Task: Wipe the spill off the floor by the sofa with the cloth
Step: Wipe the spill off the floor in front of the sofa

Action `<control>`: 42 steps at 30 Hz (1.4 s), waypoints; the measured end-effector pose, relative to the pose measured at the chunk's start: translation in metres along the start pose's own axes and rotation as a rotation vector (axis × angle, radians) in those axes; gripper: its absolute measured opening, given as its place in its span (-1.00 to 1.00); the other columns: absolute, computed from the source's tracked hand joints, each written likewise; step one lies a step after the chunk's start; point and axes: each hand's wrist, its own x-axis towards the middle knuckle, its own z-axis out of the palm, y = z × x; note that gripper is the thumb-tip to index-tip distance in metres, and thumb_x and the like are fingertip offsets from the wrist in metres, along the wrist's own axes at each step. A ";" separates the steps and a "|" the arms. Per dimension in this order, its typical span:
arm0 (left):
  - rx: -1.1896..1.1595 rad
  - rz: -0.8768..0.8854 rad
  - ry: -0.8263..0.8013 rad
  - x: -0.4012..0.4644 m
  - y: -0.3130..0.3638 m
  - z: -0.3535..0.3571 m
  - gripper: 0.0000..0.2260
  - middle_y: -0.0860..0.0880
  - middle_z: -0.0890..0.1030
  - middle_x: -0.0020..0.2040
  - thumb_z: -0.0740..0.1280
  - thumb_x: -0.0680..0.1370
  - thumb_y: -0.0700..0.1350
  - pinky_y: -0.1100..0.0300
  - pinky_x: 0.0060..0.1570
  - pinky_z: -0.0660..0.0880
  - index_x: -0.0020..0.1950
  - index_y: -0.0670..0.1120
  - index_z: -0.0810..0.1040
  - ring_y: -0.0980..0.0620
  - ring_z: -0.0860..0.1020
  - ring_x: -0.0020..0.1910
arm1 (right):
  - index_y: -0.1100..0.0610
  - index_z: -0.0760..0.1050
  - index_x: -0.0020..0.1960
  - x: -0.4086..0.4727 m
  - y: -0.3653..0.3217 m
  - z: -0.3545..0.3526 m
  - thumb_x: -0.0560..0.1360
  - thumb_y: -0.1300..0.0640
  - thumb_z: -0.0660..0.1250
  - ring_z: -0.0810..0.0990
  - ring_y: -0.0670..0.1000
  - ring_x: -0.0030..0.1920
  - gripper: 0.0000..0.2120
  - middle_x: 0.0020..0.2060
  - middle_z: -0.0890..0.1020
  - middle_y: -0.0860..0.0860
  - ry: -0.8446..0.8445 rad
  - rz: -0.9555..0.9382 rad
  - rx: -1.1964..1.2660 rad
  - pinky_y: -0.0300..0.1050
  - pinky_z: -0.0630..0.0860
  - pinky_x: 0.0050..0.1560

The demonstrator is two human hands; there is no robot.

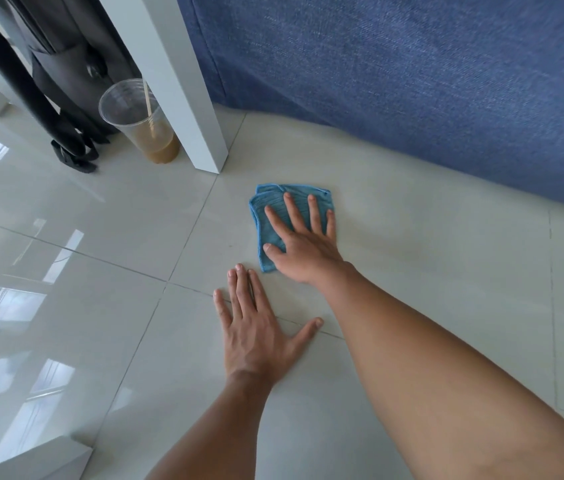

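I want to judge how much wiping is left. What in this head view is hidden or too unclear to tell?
- Floor under the folded blue cloth: covered by the cloth and the right hand flat on it.
- Any spill on the pale tiles: too faint among reflections to make out.
- Part of the plastic cup: behind the white table leg.
- Tile under the left hand: hidden by the palm.

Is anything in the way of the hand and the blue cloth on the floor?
No. The right hand already lies flat on the cloth, fingers spread, with nothing between them. The left hand rests on the bare floor beside it. The cup stands off by the table leg, clear of the cloth.
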 end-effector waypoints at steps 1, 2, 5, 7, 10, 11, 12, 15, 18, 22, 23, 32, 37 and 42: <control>-0.008 0.003 0.005 0.000 0.000 0.000 0.18 -0.23 -0.07 0.64 0.02 0.36 0.62 -0.23 0.56 -0.15 0.60 -0.28 -0.09 -0.11 -0.23 0.61 | -0.26 -0.20 0.62 -0.004 0.001 0.001 0.59 -0.31 -0.02 -0.44 0.14 0.57 -0.33 0.61 -0.33 -0.14 -0.003 -0.004 0.003 0.26 -0.42 0.50; -0.017 0.004 0.011 -0.001 -0.001 0.000 0.19 -0.22 -0.06 0.64 0.02 0.35 0.63 -0.22 0.56 -0.14 0.61 -0.28 -0.09 -0.11 -0.22 0.62 | -0.27 -0.19 0.61 -0.008 0.004 0.001 0.59 -0.31 -0.02 -0.43 0.12 0.58 -0.34 0.61 -0.32 -0.15 -0.005 -0.008 0.005 0.25 -0.42 0.51; -0.037 0.003 0.023 -0.001 -0.002 0.000 0.21 -0.21 -0.05 0.64 0.03 0.32 0.65 -0.19 0.56 -0.17 0.61 -0.27 -0.08 -0.09 -0.20 0.62 | -0.30 -0.19 0.61 -0.020 0.020 -0.002 0.58 -0.33 -0.02 -0.42 0.08 0.58 -0.34 0.61 -0.31 -0.19 -0.017 0.020 0.008 0.21 -0.40 0.53; -0.038 0.007 0.027 -0.001 -0.003 0.000 0.22 -0.20 -0.05 0.64 0.06 0.31 0.65 -0.17 0.56 -0.20 0.61 -0.27 -0.08 -0.08 -0.19 0.62 | -0.30 -0.20 0.60 -0.028 0.033 -0.005 0.58 -0.34 -0.02 -0.43 0.07 0.58 -0.34 0.60 -0.32 -0.21 -0.023 0.078 0.023 0.20 -0.40 0.53; -0.048 0.008 0.013 -0.003 -0.005 -0.002 0.24 -0.19 -0.07 0.64 0.07 0.28 0.65 -0.15 0.56 -0.23 0.61 -0.26 -0.11 -0.07 -0.20 0.62 | -0.30 -0.25 0.60 -0.042 0.055 -0.011 0.59 -0.35 -0.05 -0.46 0.06 0.57 -0.34 0.59 -0.35 -0.22 -0.047 0.176 0.048 0.19 -0.40 0.53; -0.051 0.009 0.012 -0.003 -0.005 -0.003 0.25 -0.18 -0.08 0.64 0.07 0.28 0.65 -0.15 0.56 -0.23 0.61 -0.25 -0.12 -0.07 -0.21 0.62 | -0.30 -0.26 0.60 -0.047 0.063 -0.012 0.59 -0.35 -0.05 -0.47 0.06 0.56 -0.34 0.58 -0.36 -0.22 -0.054 0.202 0.055 0.19 -0.40 0.53; -0.051 0.013 0.010 -0.004 -0.005 -0.003 0.25 -0.18 -0.10 0.65 0.07 0.27 0.65 -0.15 0.56 -0.23 0.61 -0.25 -0.13 -0.07 -0.22 0.62 | -0.30 -0.28 0.59 -0.052 0.070 -0.013 0.59 -0.35 -0.06 -0.48 0.06 0.56 -0.33 0.58 -0.37 -0.21 -0.061 0.223 0.059 0.19 -0.40 0.53; -0.034 0.043 -0.002 -0.005 -0.009 -0.006 0.23 -0.16 -0.13 0.65 0.06 0.29 0.66 -0.10 0.57 -0.24 0.62 -0.22 -0.16 -0.05 -0.24 0.61 | -0.29 -0.30 0.59 -0.069 0.087 -0.013 0.60 -0.34 -0.06 -0.49 0.06 0.55 -0.33 0.58 -0.38 -0.21 -0.060 0.257 0.070 0.20 -0.41 0.53; -0.039 0.076 0.024 -0.006 -0.019 -0.008 0.18 -0.12 -0.12 0.65 0.07 0.31 0.65 -0.03 0.58 -0.21 0.63 -0.17 -0.10 -0.02 -0.20 0.62 | -0.27 -0.27 0.60 -0.086 0.090 -0.005 0.60 -0.33 -0.04 -0.47 0.08 0.56 -0.32 0.59 -0.35 -0.19 -0.011 0.259 0.072 0.21 -0.40 0.53; -0.106 0.021 0.087 0.004 -0.036 -0.021 0.18 -0.09 -0.06 0.65 0.21 0.29 0.60 0.01 0.55 -0.07 0.63 -0.13 -0.09 -0.01 -0.14 0.62 | -0.27 -0.26 0.61 -0.102 0.082 0.011 0.59 -0.36 -0.04 -0.46 0.09 0.57 -0.31 0.60 -0.34 -0.16 0.053 0.250 0.058 0.23 -0.40 0.53; -0.109 -0.021 0.095 0.009 -0.042 -0.025 0.21 -0.09 -0.06 0.65 0.22 0.27 0.61 0.00 0.55 -0.07 0.62 -0.13 -0.10 -0.02 -0.15 0.62 | -0.27 -0.26 0.61 -0.104 0.080 0.013 0.58 -0.37 -0.04 -0.47 0.10 0.56 -0.31 0.60 -0.34 -0.16 0.054 0.247 0.053 0.24 -0.39 0.53; -0.070 -0.071 0.084 0.023 -0.077 -0.032 0.29 -0.09 -0.03 0.65 0.17 0.17 0.69 -0.08 0.58 -0.19 0.62 -0.13 -0.07 -0.01 -0.15 0.62 | -0.29 -0.24 0.60 -0.081 0.051 0.013 0.55 -0.42 0.00 -0.46 0.11 0.57 -0.27 0.60 -0.34 -0.16 0.020 0.121 -0.003 0.25 -0.39 0.52; -0.054 -0.067 0.054 0.023 -0.078 -0.033 0.31 -0.09 -0.11 0.66 0.14 0.17 0.70 -0.09 0.57 -0.22 0.63 -0.15 -0.12 0.00 -0.21 0.62 | -0.31 -0.19 0.60 -0.046 0.023 0.009 0.53 -0.44 0.05 -0.43 0.12 0.58 -0.25 0.61 -0.31 -0.18 0.010 0.030 0.000 0.25 -0.38 0.52; -0.042 -0.068 0.053 0.024 -0.078 -0.032 0.32 -0.10 -0.11 0.65 0.10 0.17 0.71 -0.11 0.57 -0.19 0.63 -0.16 -0.10 0.00 -0.20 0.62 | -0.27 -0.15 0.62 -0.015 -0.020 0.011 0.52 -0.45 0.06 -0.40 0.16 0.58 -0.23 0.63 -0.27 -0.14 0.037 0.019 0.028 0.28 -0.39 0.51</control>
